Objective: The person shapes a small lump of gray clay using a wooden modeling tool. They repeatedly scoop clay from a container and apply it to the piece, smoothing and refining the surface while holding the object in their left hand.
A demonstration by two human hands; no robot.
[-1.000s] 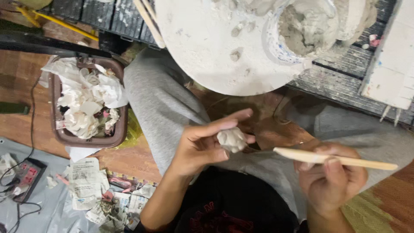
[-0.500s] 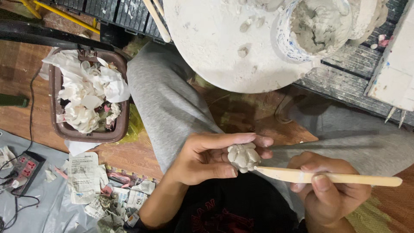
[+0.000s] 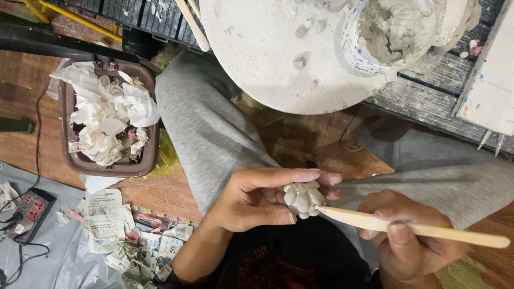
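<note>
The left hand [image 3: 257, 200] is curled, palm up, over the lap. Its thumb and fingers pinch a small white clay flower [image 3: 303, 198] and hold it up in front of the black shirt. The right hand [image 3: 409, 249] is closed around a long flat wooden stick [image 3: 412, 227]. The thumb lies on top of the stick, and the stick's pointed tip touches the side of the clay flower. Above the gray knees sits a big round white board [image 3: 267, 53] with a bowl of wet clay [image 3: 393, 29]. A brown bin [image 3: 107, 120] full of crumpled white paper stands on the floor by the left leg.
</note>
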